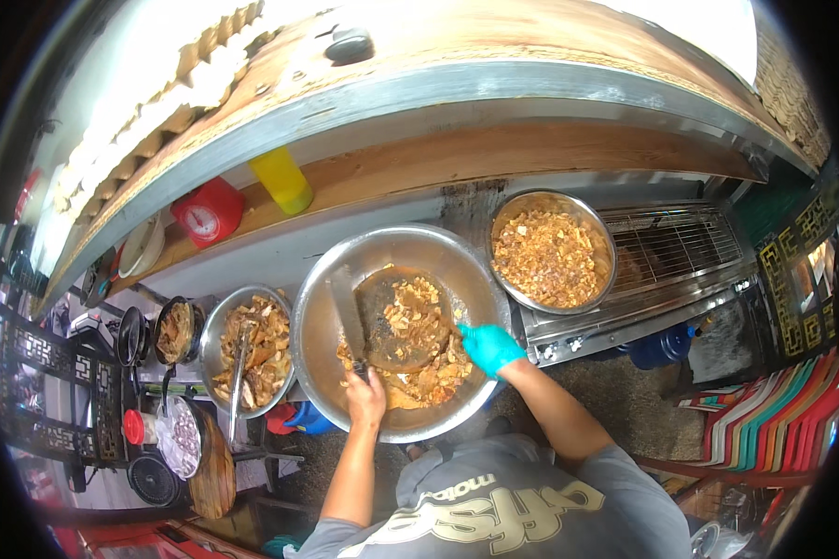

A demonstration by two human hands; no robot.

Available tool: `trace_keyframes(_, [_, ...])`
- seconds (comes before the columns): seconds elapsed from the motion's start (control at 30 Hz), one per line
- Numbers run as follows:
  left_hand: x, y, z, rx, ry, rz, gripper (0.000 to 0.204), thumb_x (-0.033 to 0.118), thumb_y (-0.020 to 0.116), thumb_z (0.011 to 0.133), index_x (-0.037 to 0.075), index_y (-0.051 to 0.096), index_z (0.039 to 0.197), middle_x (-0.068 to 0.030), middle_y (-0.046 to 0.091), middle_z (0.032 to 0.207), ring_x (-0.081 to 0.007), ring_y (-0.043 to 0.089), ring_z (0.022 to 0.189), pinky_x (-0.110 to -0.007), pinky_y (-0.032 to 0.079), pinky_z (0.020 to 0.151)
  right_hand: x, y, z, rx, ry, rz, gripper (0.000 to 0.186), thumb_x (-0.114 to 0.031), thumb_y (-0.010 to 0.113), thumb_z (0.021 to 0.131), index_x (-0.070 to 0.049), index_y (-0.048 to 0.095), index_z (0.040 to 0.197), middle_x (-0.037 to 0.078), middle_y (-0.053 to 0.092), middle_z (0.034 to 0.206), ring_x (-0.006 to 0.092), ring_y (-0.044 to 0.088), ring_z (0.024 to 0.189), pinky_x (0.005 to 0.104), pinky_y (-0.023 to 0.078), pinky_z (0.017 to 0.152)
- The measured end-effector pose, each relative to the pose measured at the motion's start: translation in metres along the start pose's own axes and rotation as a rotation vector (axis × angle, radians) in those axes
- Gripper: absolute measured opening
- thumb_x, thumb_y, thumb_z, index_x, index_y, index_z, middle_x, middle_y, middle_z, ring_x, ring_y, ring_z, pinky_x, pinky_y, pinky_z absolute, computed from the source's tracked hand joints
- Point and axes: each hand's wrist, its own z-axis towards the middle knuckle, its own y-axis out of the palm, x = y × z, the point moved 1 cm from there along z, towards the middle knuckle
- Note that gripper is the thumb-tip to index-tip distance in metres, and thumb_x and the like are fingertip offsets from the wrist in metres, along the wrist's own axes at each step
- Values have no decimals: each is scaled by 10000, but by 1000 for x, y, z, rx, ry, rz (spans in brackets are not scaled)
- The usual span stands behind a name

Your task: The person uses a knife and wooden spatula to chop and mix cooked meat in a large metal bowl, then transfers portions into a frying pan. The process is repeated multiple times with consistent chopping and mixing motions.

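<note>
My bare left hand (365,399) is closed around the handle of a cleaver (348,312), whose broad blade points away from me over the left part of a large steel basin (319,410). In the basin lies a dark round chopping board (375,312) with chopped meat (418,307) on it. More meat pieces and brown juice lie at the basin's near side. My right hand (492,349), in a teal glove, is closed at the board's right edge, beside larger meat pieces. What its fingertips hold, if anything, cannot be made out.
Right of the basin, a steel bowl of chopped meat (548,256) stands beside a grill (671,244). To the left is a bowl of large meat pieces (256,349) with tongs (240,363). A shelf ahead carries a red scale (208,212) and a yellow bottle (281,182).
</note>
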Motion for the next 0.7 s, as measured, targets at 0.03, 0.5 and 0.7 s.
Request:
trace_keyframes(0.03, [-3,4,4,-32,83,127,348,282,565,952,-41,545,1080,-316,664,858,-489,659,811,-562,520,729,-2,-1,16,127,69,36,387,-213,428,944,-96,602,1269,254,667,986,438,655,835,541,520,753])
trace_keyframes(0.5, [-8,3,13,-180,145,227,351,311,594,935,-39,572,948,-315,660,848,-495,650,811,-561,517,730,-37,25,12,36,207,-254,369,-124,454,916,-6,579,1243,259,676,962,414,678,879,540,536,738])
trace_keyframes(0.7, [-8,-1,8,-267,63,197,359,288,557,939,-67,571,989,-314,665,851,-472,670,829,-547,538,761,-31,18,26,22,304,-214,356,-151,422,940,-35,590,1231,270,670,983,434,667,892,544,527,775])
